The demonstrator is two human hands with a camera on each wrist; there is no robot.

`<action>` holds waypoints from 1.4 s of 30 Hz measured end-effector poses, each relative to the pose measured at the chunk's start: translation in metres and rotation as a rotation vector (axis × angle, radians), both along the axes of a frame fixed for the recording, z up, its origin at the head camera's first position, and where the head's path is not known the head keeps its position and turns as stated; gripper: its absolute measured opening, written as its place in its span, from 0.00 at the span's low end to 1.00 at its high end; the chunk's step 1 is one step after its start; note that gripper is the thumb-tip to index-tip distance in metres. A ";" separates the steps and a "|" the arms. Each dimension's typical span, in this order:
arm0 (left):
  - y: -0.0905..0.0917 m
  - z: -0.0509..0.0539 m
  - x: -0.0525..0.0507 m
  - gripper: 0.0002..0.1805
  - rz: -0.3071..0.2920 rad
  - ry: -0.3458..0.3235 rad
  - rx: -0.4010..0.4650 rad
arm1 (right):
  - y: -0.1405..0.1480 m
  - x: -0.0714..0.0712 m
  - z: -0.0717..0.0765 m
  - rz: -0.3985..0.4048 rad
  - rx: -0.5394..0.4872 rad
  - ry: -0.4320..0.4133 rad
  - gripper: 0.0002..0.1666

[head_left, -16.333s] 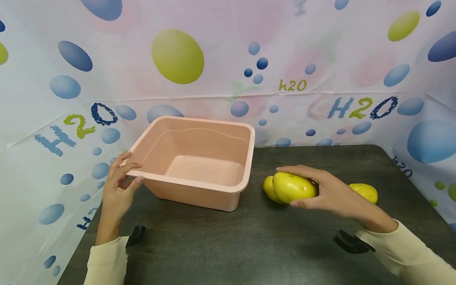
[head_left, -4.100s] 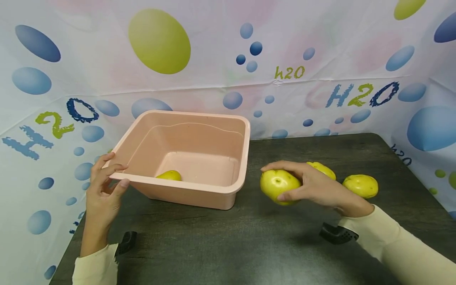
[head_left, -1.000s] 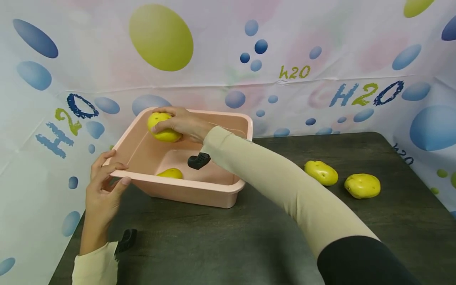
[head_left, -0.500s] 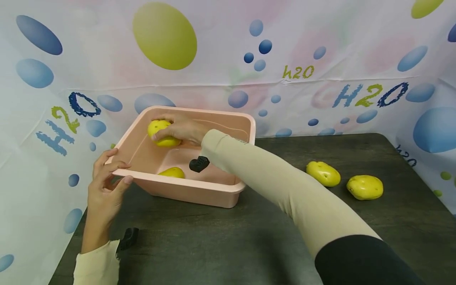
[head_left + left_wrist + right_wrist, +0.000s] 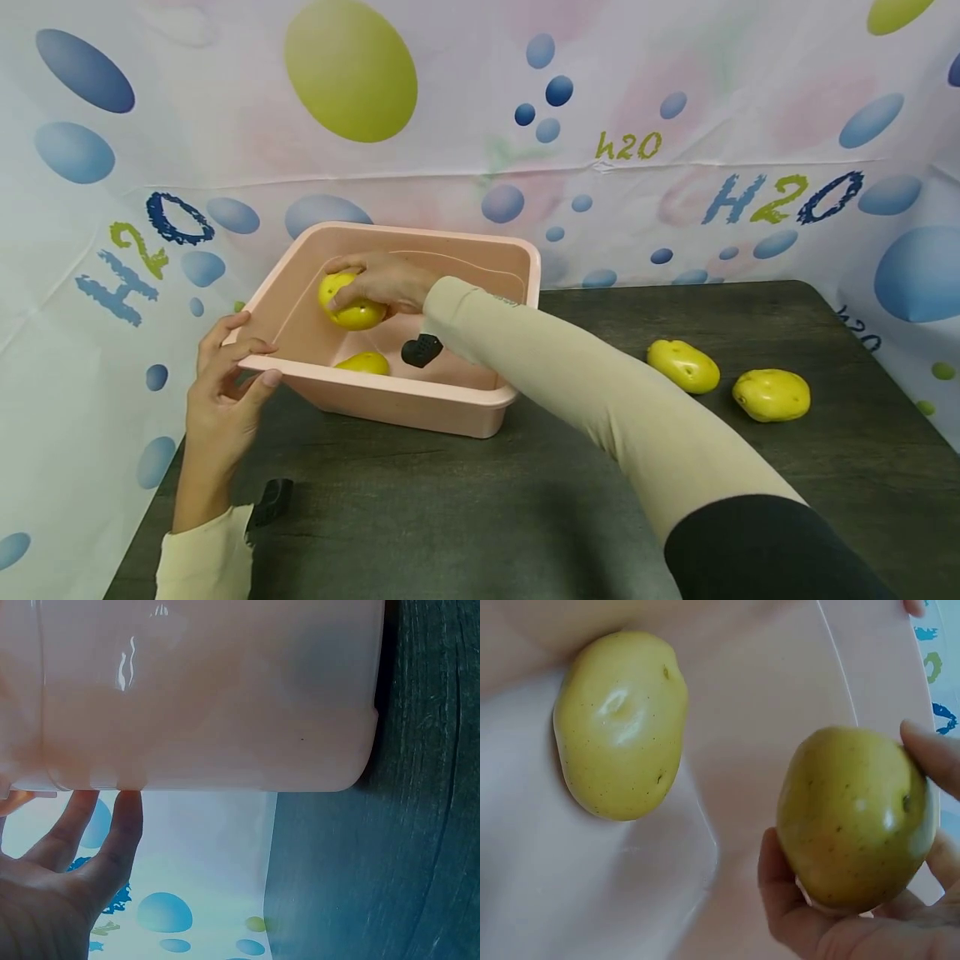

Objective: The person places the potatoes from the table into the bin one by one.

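Note:
A pink basin (image 5: 397, 398) stands on the dark table, its near left rim gripped by the left hand (image 5: 225, 408). In the left wrist view, fingers of the left hand (image 5: 75, 870) touch the basin's side (image 5: 210, 712). Inside the basin, the right hand (image 5: 390, 282) holds a yellow potato-like item (image 5: 352, 304) above the floor. Another yellow item (image 5: 365, 362) lies in the basin near the front wall. The right wrist view shows the held item (image 5: 855, 817) between the thumb and fingers of the right hand (image 5: 862, 937), apart from the lying one (image 5: 621, 726).
Two more yellow items, one (image 5: 683, 367) beside the other (image 5: 771, 395), lie on the table (image 5: 420, 508) right of the basin. A patterned cloth (image 5: 465, 108) hangs behind. The right sleeve (image 5: 570, 358) reaches across the basin's right rim.
Since about a second ago, the right hand has moved lower into the basin with the yellow item. Earlier it picked that item up from the table. The left hand still grips the rim.

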State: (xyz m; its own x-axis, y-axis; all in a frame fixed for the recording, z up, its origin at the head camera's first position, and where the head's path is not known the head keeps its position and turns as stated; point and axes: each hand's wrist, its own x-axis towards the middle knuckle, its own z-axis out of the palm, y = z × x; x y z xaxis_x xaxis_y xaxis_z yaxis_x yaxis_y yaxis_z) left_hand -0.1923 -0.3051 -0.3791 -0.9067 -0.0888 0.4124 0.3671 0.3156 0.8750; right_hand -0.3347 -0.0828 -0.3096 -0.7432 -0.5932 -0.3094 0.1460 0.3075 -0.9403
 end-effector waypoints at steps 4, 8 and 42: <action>0.000 0.002 -0.001 0.15 0.009 0.000 -0.006 | 0.001 0.000 0.004 -0.019 0.045 0.017 0.40; 0.000 0.003 -0.001 0.15 0.009 -0.008 0.004 | 0.000 -0.002 0.007 -0.055 0.064 0.040 0.38; -0.003 0.005 -0.006 0.16 -0.012 0.010 0.003 | 0.068 0.021 0.064 0.038 -0.039 0.113 0.31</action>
